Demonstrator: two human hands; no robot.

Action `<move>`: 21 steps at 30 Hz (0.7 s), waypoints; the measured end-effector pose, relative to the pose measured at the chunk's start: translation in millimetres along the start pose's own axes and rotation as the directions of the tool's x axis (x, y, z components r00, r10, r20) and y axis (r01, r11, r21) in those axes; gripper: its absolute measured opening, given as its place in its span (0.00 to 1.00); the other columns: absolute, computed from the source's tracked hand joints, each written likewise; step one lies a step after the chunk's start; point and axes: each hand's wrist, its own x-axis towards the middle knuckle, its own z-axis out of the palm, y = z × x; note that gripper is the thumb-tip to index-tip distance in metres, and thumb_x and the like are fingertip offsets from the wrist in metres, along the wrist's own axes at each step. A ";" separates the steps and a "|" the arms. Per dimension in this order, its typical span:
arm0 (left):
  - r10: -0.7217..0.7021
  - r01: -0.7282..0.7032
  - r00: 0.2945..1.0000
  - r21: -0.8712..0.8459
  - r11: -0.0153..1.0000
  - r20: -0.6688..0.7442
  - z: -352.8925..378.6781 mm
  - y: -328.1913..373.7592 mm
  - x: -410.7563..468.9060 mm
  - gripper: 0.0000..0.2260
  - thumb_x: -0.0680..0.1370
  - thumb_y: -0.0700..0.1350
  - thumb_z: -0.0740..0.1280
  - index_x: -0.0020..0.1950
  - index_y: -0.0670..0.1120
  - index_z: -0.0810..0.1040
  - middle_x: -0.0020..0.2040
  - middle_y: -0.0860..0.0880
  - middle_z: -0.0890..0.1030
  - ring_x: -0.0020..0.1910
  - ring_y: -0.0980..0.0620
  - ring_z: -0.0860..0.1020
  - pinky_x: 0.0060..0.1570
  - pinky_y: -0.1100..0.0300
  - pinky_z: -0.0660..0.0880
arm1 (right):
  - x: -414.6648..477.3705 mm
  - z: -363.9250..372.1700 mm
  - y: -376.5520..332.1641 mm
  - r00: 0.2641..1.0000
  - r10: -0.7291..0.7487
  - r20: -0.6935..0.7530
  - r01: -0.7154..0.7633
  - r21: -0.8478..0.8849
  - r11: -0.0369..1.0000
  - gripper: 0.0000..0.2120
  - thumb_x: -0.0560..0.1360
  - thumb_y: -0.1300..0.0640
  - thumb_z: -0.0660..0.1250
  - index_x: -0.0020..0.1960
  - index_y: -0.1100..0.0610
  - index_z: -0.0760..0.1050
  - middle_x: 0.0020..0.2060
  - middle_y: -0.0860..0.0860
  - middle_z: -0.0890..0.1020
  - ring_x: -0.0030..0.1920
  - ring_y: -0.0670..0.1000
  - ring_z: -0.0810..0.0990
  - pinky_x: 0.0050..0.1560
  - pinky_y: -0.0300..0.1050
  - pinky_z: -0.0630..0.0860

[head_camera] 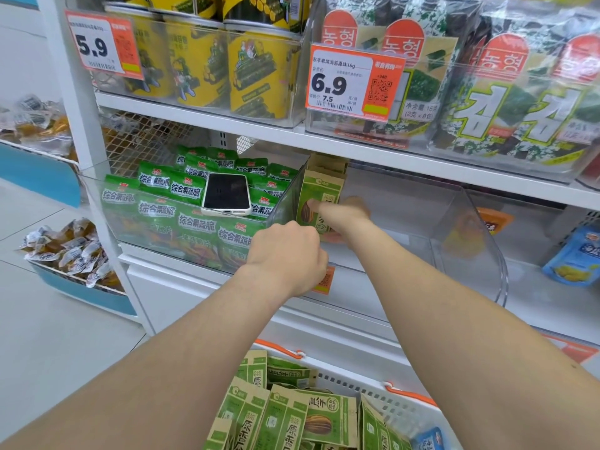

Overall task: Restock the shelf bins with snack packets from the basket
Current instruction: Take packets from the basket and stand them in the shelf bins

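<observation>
Likely light, crinkly: seed packet inside clear bin, right hand grip pinching its flat faces. Bin rim gripped by left hand.

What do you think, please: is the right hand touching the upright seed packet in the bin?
Touching. The head view shows the right hand with its thumb across the face of the seed packet and fingers beneath it.

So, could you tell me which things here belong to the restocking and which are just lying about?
Job: sunflower seed packet in right hand, clear bin gripped by left hand, basket.
Lying about: phone, green vegetable crisp packets, seaweed packs, yellow tubs.
</observation>
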 end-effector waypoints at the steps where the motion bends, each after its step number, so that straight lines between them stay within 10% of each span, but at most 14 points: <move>1: 0.002 -0.002 1.000 -0.001 1.000 0.000 0.5 -0.2 0.3 0.11 0.83 0.51 0.57 0.45 0.47 0.71 0.42 0.46 0.71 0.42 0.40 0.70 0.41 0.52 0.67 | -1.4 -1.2 0.2 1.000 0.004 0.004 -0.004 -0.005 1.000 0.18 0.71 0.43 0.78 0.49 0.55 0.79 0.44 0.50 0.82 0.43 0.52 0.84 0.46 0.54 0.87; 21: -0.004 0.001 0.999 -0.062 0.998 -0.043 0.6 -5.2 -1.8 0.10 0.80 0.49 0.61 0.41 0.46 0.72 0.36 0.48 0.70 0.38 0.39 0.73 0.39 0.53 0.70 | -6.6 -8.4 -1.0 0.995 -0.058 -0.080 0.051 -0.083 0.995 0.20 0.74 0.38 0.73 0.45 0.56 0.76 0.43 0.53 0.85 0.44 0.57 0.86 0.50 0.54 0.86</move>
